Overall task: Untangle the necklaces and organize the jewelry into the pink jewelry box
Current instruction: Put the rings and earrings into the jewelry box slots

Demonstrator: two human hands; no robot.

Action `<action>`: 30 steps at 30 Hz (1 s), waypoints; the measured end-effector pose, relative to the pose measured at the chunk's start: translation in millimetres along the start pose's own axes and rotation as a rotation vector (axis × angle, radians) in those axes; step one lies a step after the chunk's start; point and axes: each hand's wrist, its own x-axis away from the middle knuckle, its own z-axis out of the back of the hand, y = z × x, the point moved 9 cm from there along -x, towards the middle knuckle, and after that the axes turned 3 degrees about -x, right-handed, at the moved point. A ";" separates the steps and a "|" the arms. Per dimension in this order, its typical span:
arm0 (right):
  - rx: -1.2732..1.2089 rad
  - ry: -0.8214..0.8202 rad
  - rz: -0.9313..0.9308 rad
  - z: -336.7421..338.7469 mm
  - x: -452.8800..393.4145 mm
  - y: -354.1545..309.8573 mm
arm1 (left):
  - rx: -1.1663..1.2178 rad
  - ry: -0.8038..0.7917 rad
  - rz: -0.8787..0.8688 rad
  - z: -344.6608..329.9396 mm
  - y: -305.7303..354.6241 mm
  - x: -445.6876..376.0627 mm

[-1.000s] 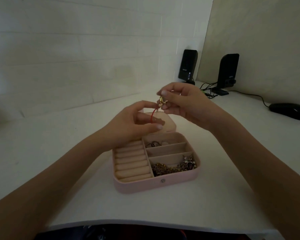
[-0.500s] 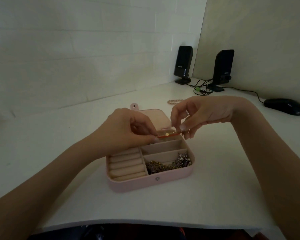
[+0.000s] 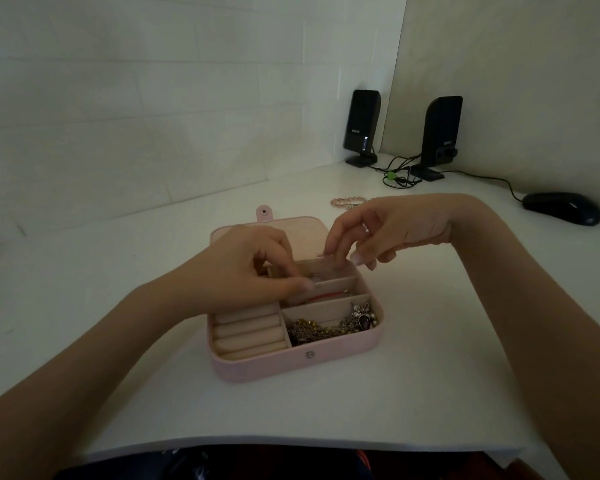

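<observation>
A white tabletop (image 3: 413, 358) sits in the corner of a pale room, dimly lit, with two black speakers (image 3: 362, 126) and a dark mouse (image 3: 561, 207) toward the back right. Near the middle stands the pink jewelry box (image 3: 291, 365), lid thrown back flat behind it.

Much of the sorting looks done. The front right compartment holds a heap of gold and silver chains (image 3: 312, 332) with a dark-stoned pendant (image 3: 362, 318) at its right end — whether those chains are truly untangled cannot be told from here. The middle right compartment holds a red cord bracelet (image 3: 323, 297), lying along its length. The back compartment has something small and pale in it, too blurred to name. The ring rolls (image 3: 248, 332) on the left look bare.

The left hand (image 3: 243, 271) hovers over the box's left-centre, fingers curled with thumb and forefinger tips together just beside the red cord's left end; whether it pinches the cord or has let go I cannot tell. The right hand (image 3: 378, 233) hangs over the back compartment, fingers loosely drooping and apart, holding nothing that shows.

What is left, by my judgement: a pink beaded bracelet (image 3: 347, 202) lies out on the tabletop behind the box, partly hidden by the right hand — that needs stowing, then the lid closing.
</observation>
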 end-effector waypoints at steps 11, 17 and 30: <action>0.457 1.278 -0.143 106.6 33.7 55.9 | -0.093 0.203 0.063 7.6 -16.0 1.0; 0.611 1.042 -0.363 110.5 10.8 94.5 | -0.071 0.221 0.043 7.6 -14.6 1.4; 0.545 1.188 -0.085 101.5 15.8 58.3 | -0.032 0.240 0.058 8.9 -16.2 1.3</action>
